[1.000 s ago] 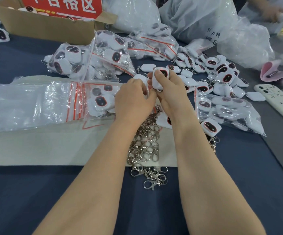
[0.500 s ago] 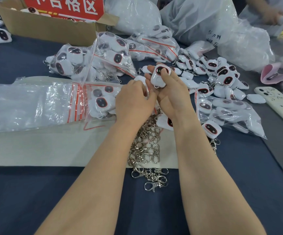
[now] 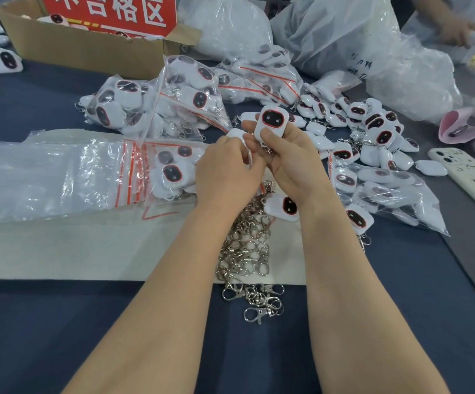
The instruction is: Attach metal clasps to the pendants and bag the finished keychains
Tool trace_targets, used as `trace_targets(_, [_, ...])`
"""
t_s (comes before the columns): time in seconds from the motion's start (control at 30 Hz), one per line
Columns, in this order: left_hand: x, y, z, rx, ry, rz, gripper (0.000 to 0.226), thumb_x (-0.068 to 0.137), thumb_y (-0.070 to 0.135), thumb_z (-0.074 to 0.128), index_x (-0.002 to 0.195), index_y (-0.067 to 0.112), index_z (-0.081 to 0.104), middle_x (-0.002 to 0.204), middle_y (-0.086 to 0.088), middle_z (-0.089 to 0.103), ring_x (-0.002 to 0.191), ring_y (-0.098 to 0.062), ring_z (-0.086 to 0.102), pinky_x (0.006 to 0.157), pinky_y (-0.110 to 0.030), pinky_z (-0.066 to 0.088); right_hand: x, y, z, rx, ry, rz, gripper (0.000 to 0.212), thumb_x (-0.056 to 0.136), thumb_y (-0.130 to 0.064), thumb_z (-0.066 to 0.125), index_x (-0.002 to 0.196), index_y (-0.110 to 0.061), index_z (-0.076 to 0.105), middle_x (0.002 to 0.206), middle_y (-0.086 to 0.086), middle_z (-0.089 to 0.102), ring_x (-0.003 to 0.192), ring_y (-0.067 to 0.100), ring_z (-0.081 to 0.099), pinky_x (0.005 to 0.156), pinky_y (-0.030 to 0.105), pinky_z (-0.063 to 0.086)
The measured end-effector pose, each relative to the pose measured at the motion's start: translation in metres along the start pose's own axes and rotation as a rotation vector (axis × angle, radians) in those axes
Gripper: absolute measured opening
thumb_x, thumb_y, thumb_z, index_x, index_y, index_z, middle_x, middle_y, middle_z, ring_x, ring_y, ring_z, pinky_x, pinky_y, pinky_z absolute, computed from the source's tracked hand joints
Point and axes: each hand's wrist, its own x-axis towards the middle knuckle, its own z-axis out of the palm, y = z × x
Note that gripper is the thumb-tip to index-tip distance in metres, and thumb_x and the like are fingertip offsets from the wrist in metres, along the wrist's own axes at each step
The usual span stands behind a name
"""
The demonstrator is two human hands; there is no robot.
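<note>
Two hands meet at frame centre: R hand [image 3: 290, 163] pinches a white pendant [image 3: 272, 122], dark red-rimmed face up, between thumb and fingers. L hand [image 3: 225, 172] is touching it at its 9 o'clock, fingers curled round a second pendant [image 3: 237, 135], mostly hidden. At 6 o'clock of the hands, the clasp pile [image 3: 247, 251] lies between the forearms, partly on the white cloth [image 3: 88, 251]; flat zip bags [image 3: 46, 177] at 9, filled bags [image 3: 156, 106] at 11, loose keychains [image 3: 372, 129] at 2, cardboard box [image 3: 88, 49] farther back at approx. 11.
</note>
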Motion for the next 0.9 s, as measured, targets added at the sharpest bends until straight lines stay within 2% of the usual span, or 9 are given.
trace_targets(0.1, [-0.001, 0.0, 0.0, -0.01, 0.002, -0.003, 0.023, 0.088, 0.035, 0.054, 0.081, 0.014, 0.056, 0.096, 0.001, 0.057, 0.09, -0.021, 0.054, 0.074, -0.033, 0.04, 0.001, 0.0, 0.004, 0.001, 0.079, -0.02, 0.015, 0.098, 0.001, 0.046, 0.101, -0.007, 0.059, 0.102, 0.011, 0.067, 0.087, 0.017, 0.067, 0.082, 0.023, 0.056])
trace_targets(0.17, [0.0, 0.0, -0.001, -0.015, 0.003, -0.008, 0.023, 0.089, 0.034, 0.054, 0.082, 0.013, 0.057, 0.097, 0.0, 0.058, 0.091, -0.021, 0.054, 0.074, -0.032, 0.039, 0.004, -0.002, 0.007, -0.027, 0.18, -0.028, 0.012, 0.098, 0.0, 0.046, 0.103, -0.003, 0.056, 0.099, 0.012, 0.066, 0.078, 0.018, 0.068, 0.075, 0.023, 0.057])
trace_targets(0.3, [0.002, 0.002, -0.003, -0.07, 0.006, -0.033, 0.022, 0.088, 0.033, 0.055, 0.082, 0.013, 0.058, 0.098, -0.003, 0.058, 0.092, -0.021, 0.054, 0.074, -0.03, 0.038, 0.008, -0.014, 0.008, -0.317, 0.305, 0.027, 0.023, 0.096, -0.007, 0.051, 0.11, 0.011, 0.056, 0.089, 0.019, 0.068, 0.062, 0.016, 0.066, 0.061, 0.022, 0.056])
trace_targets(0.4, [0.003, 0.006, -0.007, -0.169, 0.027, -0.098, 0.022, 0.089, 0.033, 0.056, 0.087, 0.012, 0.06, 0.1, -0.005, 0.061, 0.091, -0.02, 0.055, 0.075, -0.029, 0.039, 0.006, -0.026, 0.008, -0.588, 0.269, 0.022, 0.017, 0.095, -0.018, 0.056, 0.089, -0.004, 0.064, 0.073, 0.009, 0.068, 0.052, 0.007, 0.061, 0.056, 0.018, 0.052])
trace_targets(0.53, [0.005, 0.01, -0.017, -0.402, 0.108, -0.22, 0.014, 0.089, 0.028, 0.057, 0.083, 0.015, 0.058, 0.083, 0.004, 0.061, 0.081, -0.013, 0.055, 0.069, -0.02, 0.04, 0.004, -0.038, 0.011, -0.844, 0.213, 0.061, 0.028, 0.091, -0.026, 0.06, 0.111, -0.008, 0.054, 0.064, 0.001, 0.065, 0.039, 0.002, 0.05, 0.043, 0.014, 0.042])
trace_targets(0.63, [0.005, 0.013, -0.023, -0.525, 0.161, -0.227, 0.013, 0.089, 0.026, 0.057, 0.082, 0.015, 0.057, 0.08, 0.005, 0.059, 0.076, -0.01, 0.054, 0.067, -0.018, 0.042, 0.0, -0.037, 0.02, -1.004, 0.084, 0.09, 0.017, 0.086, -0.02, 0.061, 0.098, -0.009, 0.056, 0.056, -0.003, 0.064, 0.038, 0.003, 0.049, 0.043, 0.017, 0.042])
trace_targets(0.7, [0.005, 0.018, -0.024, -0.522, 0.185, -0.16, 0.011, 0.088, 0.022, 0.057, 0.081, 0.014, 0.055, 0.084, 0.0, 0.061, 0.074, -0.01, 0.053, 0.068, -0.019, 0.042, -0.003, -0.032, 0.028, -0.983, 0.015, 0.056, 0.009, 0.088, -0.009, 0.055, 0.088, -0.013, 0.062, 0.053, -0.003, 0.062, 0.04, 0.004, 0.052, 0.045, 0.018, 0.043])
trace_targets(0.8, [0.005, 0.023, -0.026, -0.454, 0.22, -0.046, 0.008, 0.086, 0.016, 0.057, 0.079, 0.014, 0.053, 0.091, -0.004, 0.062, 0.073, -0.007, 0.05, 0.069, -0.013, 0.039, -0.005, -0.025, 0.033, -0.666, 0.01, 0.058, 0.032, 0.09, 0.004, 0.049, 0.067, -0.014, 0.063, 0.062, 0.002, 0.062, 0.049, 0.006, 0.057, 0.047, 0.018, 0.045])
trace_targets(0.9, [0.006, 0.023, -0.03, -0.365, 0.245, -0.012, 0.008, 0.089, 0.016, 0.054, 0.081, 0.014, 0.055, 0.098, -0.004, 0.062, 0.083, -0.009, 0.053, 0.074, -0.015, 0.037, -0.006, -0.02, 0.032, -0.32, -0.126, 0.188, 0.022, 0.093, 0.006, 0.044, 0.088, -0.002, 0.064, 0.081, 0.013, 0.06, 0.069, 0.017, 0.057, 0.057, 0.021, 0.051])
